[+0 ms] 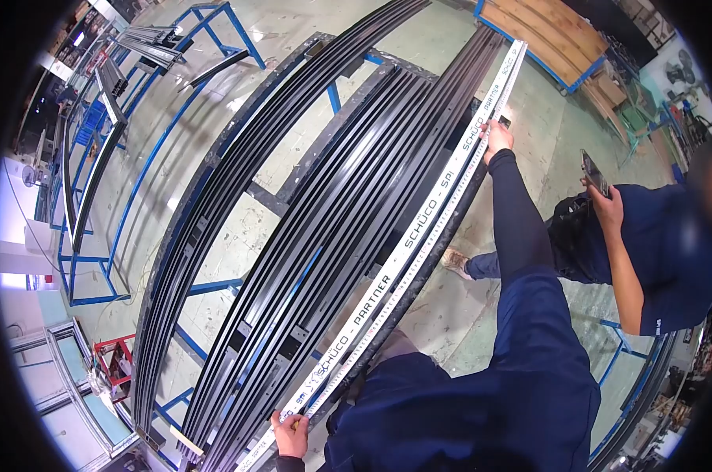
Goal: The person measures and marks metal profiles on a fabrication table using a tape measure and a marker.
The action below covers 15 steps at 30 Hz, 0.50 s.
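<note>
A long profile (383,287) wrapped in white film with black "SCHÜCO - PARTNER" print lies diagonally on top of the rack's near edge. Along its near side stretches a thin measuring tape (375,324) with small marks. At the lower end, my left hand (291,434) has its fingers closed at the tape's end, against the white film. Farther up, my right hand (497,138) is closed at the profile's edge, with a small dark tape case (504,122) partly showing by its fingers. Its palm side is hidden.
Several dark metal profiles (348,177) lie side by side on the rack left of the white one. A co-worker (647,244) stands at right holding a phone (596,173). Blue frames (147,177), a red cart (116,366) and a wooden-topped crate (541,35) stand around.
</note>
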Each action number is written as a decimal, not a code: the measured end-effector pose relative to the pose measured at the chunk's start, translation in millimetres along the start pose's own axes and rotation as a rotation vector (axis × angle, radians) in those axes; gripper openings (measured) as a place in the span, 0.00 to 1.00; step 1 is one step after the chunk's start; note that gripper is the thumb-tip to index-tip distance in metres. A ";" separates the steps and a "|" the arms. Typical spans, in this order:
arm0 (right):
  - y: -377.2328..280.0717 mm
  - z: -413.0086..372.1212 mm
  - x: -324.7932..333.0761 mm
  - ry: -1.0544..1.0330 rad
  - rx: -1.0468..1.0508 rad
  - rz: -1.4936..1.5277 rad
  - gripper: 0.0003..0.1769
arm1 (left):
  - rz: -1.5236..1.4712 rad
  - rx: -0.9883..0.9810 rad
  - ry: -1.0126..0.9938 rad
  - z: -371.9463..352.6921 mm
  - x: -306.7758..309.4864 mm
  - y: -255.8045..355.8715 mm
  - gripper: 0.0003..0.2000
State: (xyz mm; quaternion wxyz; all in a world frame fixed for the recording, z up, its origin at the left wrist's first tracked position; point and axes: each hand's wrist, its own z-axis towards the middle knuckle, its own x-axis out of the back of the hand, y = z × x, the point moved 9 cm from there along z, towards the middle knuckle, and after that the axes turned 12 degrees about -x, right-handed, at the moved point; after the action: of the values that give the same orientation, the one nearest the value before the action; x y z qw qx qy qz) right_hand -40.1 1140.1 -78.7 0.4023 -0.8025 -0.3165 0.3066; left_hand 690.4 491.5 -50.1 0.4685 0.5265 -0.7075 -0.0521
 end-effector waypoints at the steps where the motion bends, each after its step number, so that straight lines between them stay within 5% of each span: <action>1: 0.0 -0.1 0.3 -0.002 0.001 -0.002 0.11 | 0.000 0.003 -0.002 -0.3 0.0 3.7 0.11; 12: 0.9 -4.2 -0.3 -0.022 -0.013 -0.026 0.11 | 0.013 0.018 -0.021 -2.0 3.3 7.1 0.10; 15: -0.4 -10.2 -2.5 -0.022 -0.020 -0.034 0.12 | 0.078 -0.038 -0.017 -4.7 11.1 48.2 0.11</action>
State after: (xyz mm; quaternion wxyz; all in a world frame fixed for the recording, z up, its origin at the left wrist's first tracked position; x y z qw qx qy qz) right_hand -34.1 1133.8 -72.8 0.3960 -0.7976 -0.3375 0.3053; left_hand 660.1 505.9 -13.4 0.4740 0.4891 -0.7304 -0.0514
